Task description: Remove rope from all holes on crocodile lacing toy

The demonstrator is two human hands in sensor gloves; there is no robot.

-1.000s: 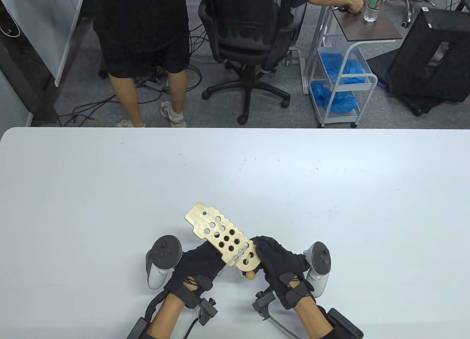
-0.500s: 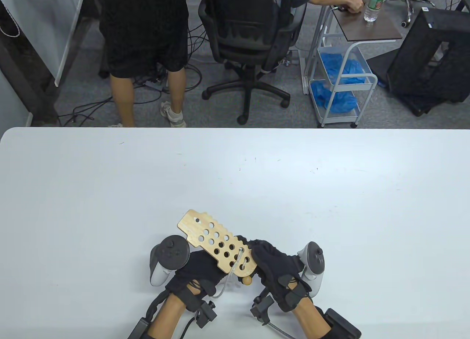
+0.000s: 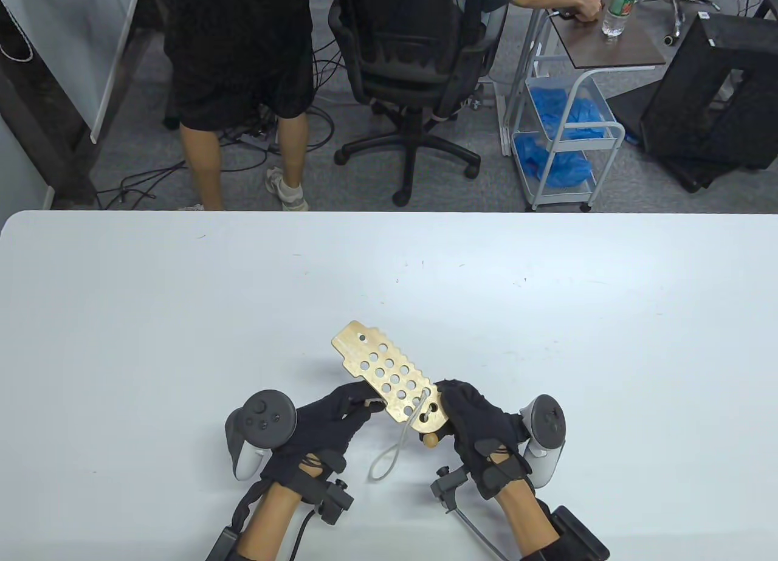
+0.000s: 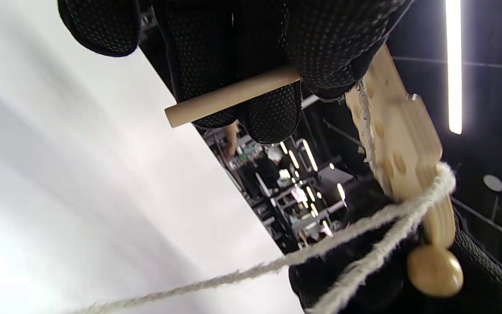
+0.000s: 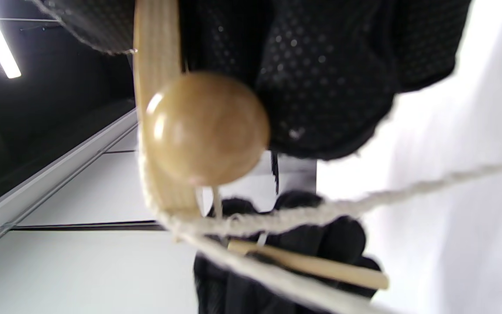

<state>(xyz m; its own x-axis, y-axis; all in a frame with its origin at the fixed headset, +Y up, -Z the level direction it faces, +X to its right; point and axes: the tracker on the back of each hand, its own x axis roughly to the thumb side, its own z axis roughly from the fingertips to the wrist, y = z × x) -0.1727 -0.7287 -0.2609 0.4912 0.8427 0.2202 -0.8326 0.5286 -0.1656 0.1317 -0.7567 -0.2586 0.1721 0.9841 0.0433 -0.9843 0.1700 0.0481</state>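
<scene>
The crocodile lacing toy is a flat wooden board full of round holes. It is held up over the white surface, near the front edge, with its far end pointing up and to the left in the table view.

The right hand holds the near end of the toy, with its fingers curled around the wood. A round wooden bead sticks out just under that end. In the right wrist view the bead sits right against the edge of the toy and the gloved fingers.

The rope is pale and thin. It comes out of a hole near the right hand and hangs down in a loop between the two hands. In the left wrist view it wraps over the edge of the toy.

The left hand pinches a thin wooden stick between its fingertips, just beside the toy's edge. The stick shows in the right wrist view too, with the rope crossing in front of it.
</scene>
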